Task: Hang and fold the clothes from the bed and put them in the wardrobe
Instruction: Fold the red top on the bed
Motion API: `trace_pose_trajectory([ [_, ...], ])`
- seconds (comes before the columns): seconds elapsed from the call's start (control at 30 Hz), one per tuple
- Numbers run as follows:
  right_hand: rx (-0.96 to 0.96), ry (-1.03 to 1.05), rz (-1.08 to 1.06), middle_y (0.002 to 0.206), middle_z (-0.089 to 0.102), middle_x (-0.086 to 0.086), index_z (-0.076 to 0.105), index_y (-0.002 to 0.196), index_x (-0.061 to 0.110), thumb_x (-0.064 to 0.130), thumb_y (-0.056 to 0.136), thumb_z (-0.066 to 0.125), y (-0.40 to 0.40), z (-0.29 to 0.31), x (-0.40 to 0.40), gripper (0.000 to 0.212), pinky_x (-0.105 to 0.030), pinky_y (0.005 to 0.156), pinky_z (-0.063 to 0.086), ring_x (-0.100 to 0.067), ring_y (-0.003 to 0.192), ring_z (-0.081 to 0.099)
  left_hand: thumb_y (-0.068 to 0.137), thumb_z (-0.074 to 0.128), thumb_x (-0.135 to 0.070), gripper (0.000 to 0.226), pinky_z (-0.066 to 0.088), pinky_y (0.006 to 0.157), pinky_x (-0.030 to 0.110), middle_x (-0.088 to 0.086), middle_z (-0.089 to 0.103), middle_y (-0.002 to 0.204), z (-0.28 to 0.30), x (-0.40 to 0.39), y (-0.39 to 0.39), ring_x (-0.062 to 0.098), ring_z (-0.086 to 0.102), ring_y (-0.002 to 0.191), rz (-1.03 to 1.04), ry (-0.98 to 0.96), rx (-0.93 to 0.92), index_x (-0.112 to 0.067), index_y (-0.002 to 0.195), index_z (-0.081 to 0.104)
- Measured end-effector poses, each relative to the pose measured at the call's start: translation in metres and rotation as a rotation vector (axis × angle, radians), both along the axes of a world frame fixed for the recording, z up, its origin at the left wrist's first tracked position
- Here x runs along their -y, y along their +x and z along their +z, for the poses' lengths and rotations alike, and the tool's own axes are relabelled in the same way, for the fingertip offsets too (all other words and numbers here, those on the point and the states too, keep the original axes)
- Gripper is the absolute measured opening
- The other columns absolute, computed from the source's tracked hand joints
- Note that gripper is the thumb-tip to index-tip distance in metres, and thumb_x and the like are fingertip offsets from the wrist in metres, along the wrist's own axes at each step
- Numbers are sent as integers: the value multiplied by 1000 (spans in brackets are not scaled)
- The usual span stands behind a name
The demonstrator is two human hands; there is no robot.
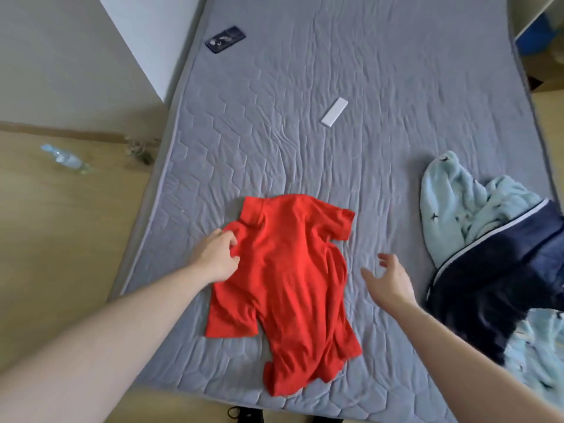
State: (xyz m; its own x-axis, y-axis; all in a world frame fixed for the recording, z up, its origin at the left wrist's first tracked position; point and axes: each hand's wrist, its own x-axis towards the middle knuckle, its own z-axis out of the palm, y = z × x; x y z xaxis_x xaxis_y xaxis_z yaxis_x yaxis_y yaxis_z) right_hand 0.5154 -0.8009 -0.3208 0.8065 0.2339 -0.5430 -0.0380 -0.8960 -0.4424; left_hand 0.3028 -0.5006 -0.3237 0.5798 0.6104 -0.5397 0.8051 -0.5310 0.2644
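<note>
**Left hand bunches the red shirt; right hand hangs loose beside it**

The left hand [218, 254] reaches in from the lower left of the frame, forearm stretched long, its fingers curled into a fold of the bright red cotton short-sleeved T-shirt [293, 285] at the shirt's left edge. The right hand [389, 277] comes in from the lower right, fingers spread and relaxed above the grey quilted mattress [305, 71], gripping nothing, just beside the shirt.

The shirt lies rumpled in the lower centre of the frame, near the mattress's near edge. Bare quilting stretches above it, up to a small white rectangular bar [334, 112] and a dark phone [225, 39] by the upper left edge. A pale blue fleece and navy garment pile [488, 239] crowds the right edge.

No readable writing shows.
</note>
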Motion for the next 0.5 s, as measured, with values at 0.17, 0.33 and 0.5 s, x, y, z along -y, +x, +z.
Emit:
trace_pose_trajectory([
  [0.17,-313,-180,5,146,57,-16,46,148,8,34,93,72,-67,-71,54,66,-39,104,47,-34,130,59,85,73,-42,43,47,102,33,4,58,136,-74,34,-91,26,60,123,164,-122,-308,-27,122,60],
  [0.33,-410,-206,12,132,68,-14,55,137,8,41,96,65,-95,-126,70,54,-36,95,48,-35,123,63,80,80,-49,72,46,99,30,7,60,141,-132,51,-126,25,61,125,386,-251,-404,-16,138,53],
  [0.5,-351,-233,70,121,70,-14,60,128,13,31,93,64,-105,-170,77,39,-36,85,48,-36,117,64,74,84,-58,111,54,100,42,15,56,146,-181,66,-110,36,63,123,608,-302,-326,-8,156,28],
])
